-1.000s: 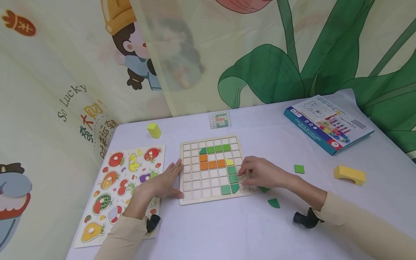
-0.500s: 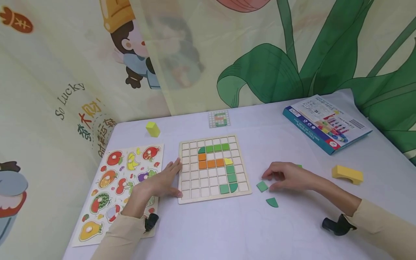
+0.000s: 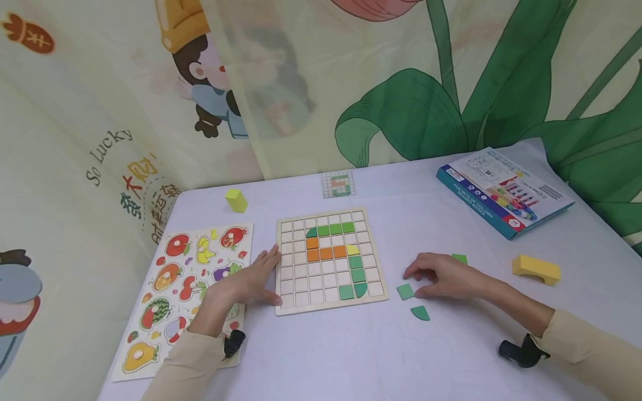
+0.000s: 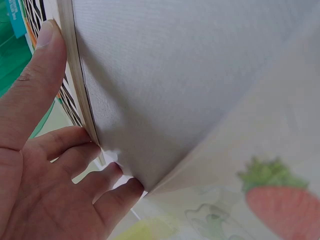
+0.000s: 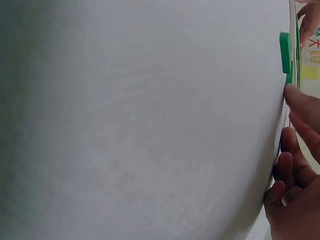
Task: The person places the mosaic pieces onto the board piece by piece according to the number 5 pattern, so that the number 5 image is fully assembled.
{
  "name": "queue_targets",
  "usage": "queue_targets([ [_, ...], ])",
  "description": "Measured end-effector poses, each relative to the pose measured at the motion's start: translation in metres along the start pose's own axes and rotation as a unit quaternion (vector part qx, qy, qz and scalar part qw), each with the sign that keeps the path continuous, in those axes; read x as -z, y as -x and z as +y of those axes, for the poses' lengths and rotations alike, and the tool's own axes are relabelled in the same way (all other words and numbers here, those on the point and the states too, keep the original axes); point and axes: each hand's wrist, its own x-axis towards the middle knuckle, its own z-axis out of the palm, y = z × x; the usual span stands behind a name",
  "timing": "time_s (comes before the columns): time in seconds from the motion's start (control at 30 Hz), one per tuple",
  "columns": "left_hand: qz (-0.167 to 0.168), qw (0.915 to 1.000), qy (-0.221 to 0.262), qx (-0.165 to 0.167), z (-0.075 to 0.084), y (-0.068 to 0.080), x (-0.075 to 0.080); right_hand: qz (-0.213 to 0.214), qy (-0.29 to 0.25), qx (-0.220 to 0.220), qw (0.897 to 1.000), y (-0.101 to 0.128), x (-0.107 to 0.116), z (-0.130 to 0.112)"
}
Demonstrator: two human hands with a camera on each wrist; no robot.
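My left hand [image 3: 249, 280] has its fingers spread along the left edge of the wooden grid board [image 3: 296, 309]; its thumb touches the board's near left corner. Green, orange and yellow tiles fill some cells of the grid. The left wrist view shows the thumb and fingers against the board's side edge [image 4: 80, 75]. To the right of the board, my right hand [image 3: 448, 277] is low over the table. Its thumb tip touches a loose green square tile [image 3: 405, 291], and the index fingertip is just beyond it. Nearer me lies a green quarter-round tile [image 3: 420, 313].
Another green square [image 3: 460, 258] shows partly behind the right hand. A yellow arch block [image 3: 536, 269] and a boxed set [image 3: 504, 192] stand farther right. A pattern card [image 3: 338, 184] lies behind the board; a fruit puzzle [image 3: 150, 312] and a yellow-green block [image 3: 236, 200] are left.
My right hand has moved right, from the board's edge to the loose green square, which has since turned slightly. The left hand stays at the board.
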Motion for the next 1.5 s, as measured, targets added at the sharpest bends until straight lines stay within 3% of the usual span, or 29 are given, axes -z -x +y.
queue_targets([
  [0.53, -0.006, 1.0, -0.002, -0.002, 0.0, -0.001, 0.001, 0.007, -0.009, 0.016, 1.0, -0.011, -0.004, -0.01],
  [0.77, -0.005, 1.0, 0.0, -0.002, 0.0, 0.0, 0.002, 0.012, -0.022, 0.045, 0.999, -0.037, -0.011, -0.043],
  [1.1, -0.005, 1.0, 0.0, 0.001, -0.001, 0.0, 0.0, 0.017, -0.015, 0.109, 0.994, -0.069, -0.049, -0.097],
  [1.5, -0.006, 1.0, -0.005, 0.004, 0.002, 0.0, 0.002, 0.006, 0.006, 0.051, 0.999, -0.073, -0.061, -0.114],
])
